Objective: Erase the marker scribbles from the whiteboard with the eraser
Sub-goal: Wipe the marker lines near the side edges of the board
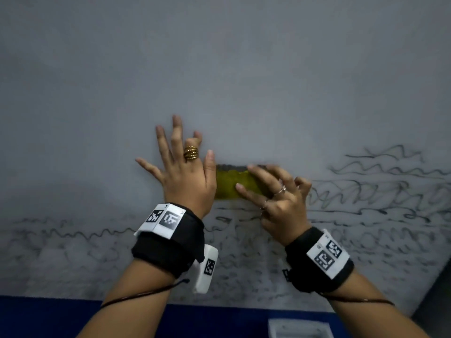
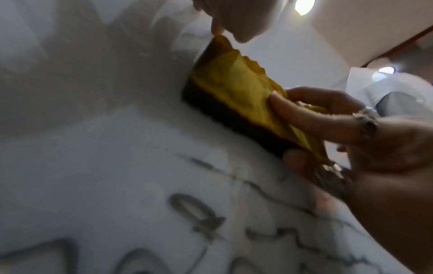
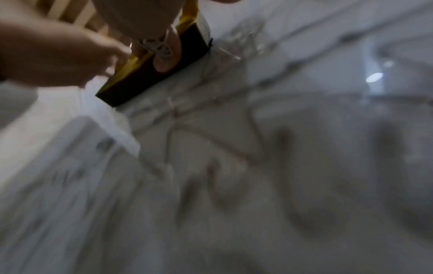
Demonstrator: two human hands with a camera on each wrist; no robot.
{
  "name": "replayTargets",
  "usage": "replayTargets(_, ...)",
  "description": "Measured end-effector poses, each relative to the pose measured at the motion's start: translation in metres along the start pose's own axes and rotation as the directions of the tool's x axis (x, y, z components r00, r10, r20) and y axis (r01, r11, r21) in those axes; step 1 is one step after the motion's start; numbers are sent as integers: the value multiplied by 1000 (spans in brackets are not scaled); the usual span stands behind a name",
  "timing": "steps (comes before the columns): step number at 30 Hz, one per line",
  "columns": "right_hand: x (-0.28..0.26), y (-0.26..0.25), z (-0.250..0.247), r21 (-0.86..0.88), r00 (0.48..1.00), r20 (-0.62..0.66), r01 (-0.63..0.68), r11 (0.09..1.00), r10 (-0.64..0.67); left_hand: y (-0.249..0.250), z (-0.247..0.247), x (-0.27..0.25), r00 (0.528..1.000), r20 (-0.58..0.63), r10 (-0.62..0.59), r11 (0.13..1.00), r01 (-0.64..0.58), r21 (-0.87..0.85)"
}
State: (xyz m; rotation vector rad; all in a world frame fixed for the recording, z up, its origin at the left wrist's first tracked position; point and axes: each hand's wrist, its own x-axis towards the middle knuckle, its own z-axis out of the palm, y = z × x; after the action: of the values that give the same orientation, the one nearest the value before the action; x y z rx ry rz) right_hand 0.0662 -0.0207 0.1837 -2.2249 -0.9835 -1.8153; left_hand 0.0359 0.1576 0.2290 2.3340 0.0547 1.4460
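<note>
The whiteboard point(image 1: 219, 69) fills the head view, wiped pale above and covered with black marker scribbles point(image 1: 378, 189) at the right and along the lower part. A yellow-backed eraser point(image 1: 229, 184) with dark felt lies flat against the board. My right hand point(image 1: 275, 198) grips its right end, fingers over the yellow back and thumb underneath. My left hand point(image 1: 180, 167) rests flat on the board just left of the eraser, fingers spread. In the left wrist view the eraser point(image 2: 234, 89) sits above scribbles point(image 2: 199, 218). The right wrist view is blurred and shows the eraser's point(image 3: 140, 79) dark side.
A blue strip point(image 1: 48, 318) runs below the board's bottom edge, with a white box-like object point(image 1: 300, 328) on it. A dark edge point(image 1: 436, 296) borders the board at the lower right. A ceiling light point(image 2: 304, 6) shows in the left wrist view.
</note>
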Motion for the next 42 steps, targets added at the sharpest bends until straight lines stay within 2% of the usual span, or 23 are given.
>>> replayTargets(2, -21, -2, 2, -18, 997, 50, 52, 999, -51, 0, 5, 0, 1000, -5, 16, 1000, -16, 21)
replayTargets(5, -18, 10, -9, -49, 990, 92, 114, 992, -109, -6, 6, 2, 1000, -1, 14, 998, -14, 61)
replayTargets(9, 17, 37, -28, -62, 1000, 18, 6, 998, -5, -14, 4, 1, 999, 7, 34, 996, -35, 85)
replayTargets(12, 10, 32, -21, -25, 998, -20, -57, 998, 57, -12, 2, 0, 999, 8, 33, 994, -33, 100)
replayTargets(16, -47, 10, -5, -14, 997, 55, 59, 998, -58, -5, 2, -1, 999, 46, -15, 996, 11, 87)
replayTargets(18, -51, 18, -13, -37, 988, 107, 114, 993, -109, -2, 1, -1, 997, 70, -23, 996, 18, 83)
replayTargets(20, -32, 34, -26, -82, 997, 41, 64, 995, -61, 1, -1, -1, 996, 81, -31, 996, 24, 83)
replayTargets(23, 13, 66, -44, -94, 984, -137, -123, 988, 110, 10, -2, 0, 994, 65, -85, 993, 79, 88)
replayTargets(25, 21, 74, -46, -63, 969, -193, -171, 983, 156, 23, -1, -2, 999, 27, -28, 997, 26, 70)
replayTargets(27, 0, 66, -39, -51, 972, -186, -159, 986, 147, 44, 3, -6, 985, 9, 172, 984, -172, 53)
replayTargets(29, -41, 54, -27, -66, 991, -117, -79, 995, 71, 65, 11, -7, 933, 34, 359, 930, -360, 71)
replayTargets(31, -73, 54, -29, -99, 1000, -13, 13, 995, -15, 85, 16, -4, 896, 91, 434, 893, -441, 86)
replayTargets(34, -72, 84, -49, -146, 997, 50, 68, 987, -62, 101, 25, -3, 897, 194, 398, 898, -424, 115)
replayTargets(38, -28, 128, -76, -177, 996, -58, -76, 981, 67, 101, 38, -6, 913, 181, 366, 920, -384, 77)
replayTargets(42, -38, 120, -66, -110, 981, -115, -166, 980, 153, 100, 46, -8, 920, 147, 363, 928, -372, 40)
